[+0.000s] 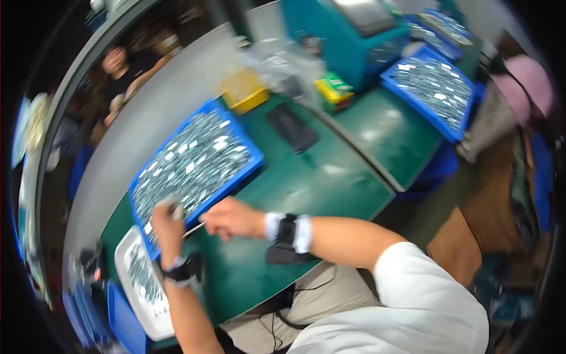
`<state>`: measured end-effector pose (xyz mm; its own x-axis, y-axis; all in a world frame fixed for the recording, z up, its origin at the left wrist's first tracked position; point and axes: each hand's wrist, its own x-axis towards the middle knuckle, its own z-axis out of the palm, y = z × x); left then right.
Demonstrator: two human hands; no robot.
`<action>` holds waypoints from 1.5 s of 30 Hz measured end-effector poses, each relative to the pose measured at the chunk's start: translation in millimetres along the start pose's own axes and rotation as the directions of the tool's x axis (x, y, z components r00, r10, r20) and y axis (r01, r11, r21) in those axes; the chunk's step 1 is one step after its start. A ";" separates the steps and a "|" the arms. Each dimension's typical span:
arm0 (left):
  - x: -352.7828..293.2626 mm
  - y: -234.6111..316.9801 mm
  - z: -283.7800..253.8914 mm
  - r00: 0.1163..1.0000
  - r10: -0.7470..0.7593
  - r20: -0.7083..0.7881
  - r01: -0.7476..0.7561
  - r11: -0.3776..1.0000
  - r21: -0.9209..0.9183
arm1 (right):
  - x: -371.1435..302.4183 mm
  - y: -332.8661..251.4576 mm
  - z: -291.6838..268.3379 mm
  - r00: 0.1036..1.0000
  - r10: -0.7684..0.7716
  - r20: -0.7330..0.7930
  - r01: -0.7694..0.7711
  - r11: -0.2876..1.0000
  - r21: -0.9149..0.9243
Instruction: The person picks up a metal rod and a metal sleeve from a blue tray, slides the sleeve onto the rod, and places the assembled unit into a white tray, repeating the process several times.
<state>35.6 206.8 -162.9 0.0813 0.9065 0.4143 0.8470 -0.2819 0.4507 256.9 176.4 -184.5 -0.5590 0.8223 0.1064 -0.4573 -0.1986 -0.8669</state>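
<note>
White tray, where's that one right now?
In the head view, the white tray is at the lower left on the green table, beside the near end of the large blue tray and left of the left forearm.

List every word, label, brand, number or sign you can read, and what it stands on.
No text is readable in this picture.
Green-and-yellow box: any markings are too blurred to read.
Teal machine: no legible lettering.
Blue tray beside the white tray: no legible label.
</note>
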 end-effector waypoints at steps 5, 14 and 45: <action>-39.6 38.0 -32.0 0.937 -0.348 0.015 0.287 0.745 -0.602 | 3.4 0.0 3.6 0.994 -0.097 -0.047 0.090 0.989 -0.119; -81.2 64.5 -41.2 0.985 -0.153 0.075 0.167 0.949 -0.266 | -12.6 -10.5 13.4 0.971 -0.227 -0.068 0.173 0.875 -0.453; -76.9 88.2 -42.4 0.918 -0.233 0.322 0.398 0.549 -0.735 | -15.1 -7.3 16.3 0.904 -0.427 0.039 0.331 0.637 -0.697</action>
<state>81.8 98.9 -121.6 0.0466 0.9987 0.0203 0.1115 -0.0254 0.9934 257.4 156.7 -171.7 -0.3370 0.8070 0.4850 0.0060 0.5170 -0.8560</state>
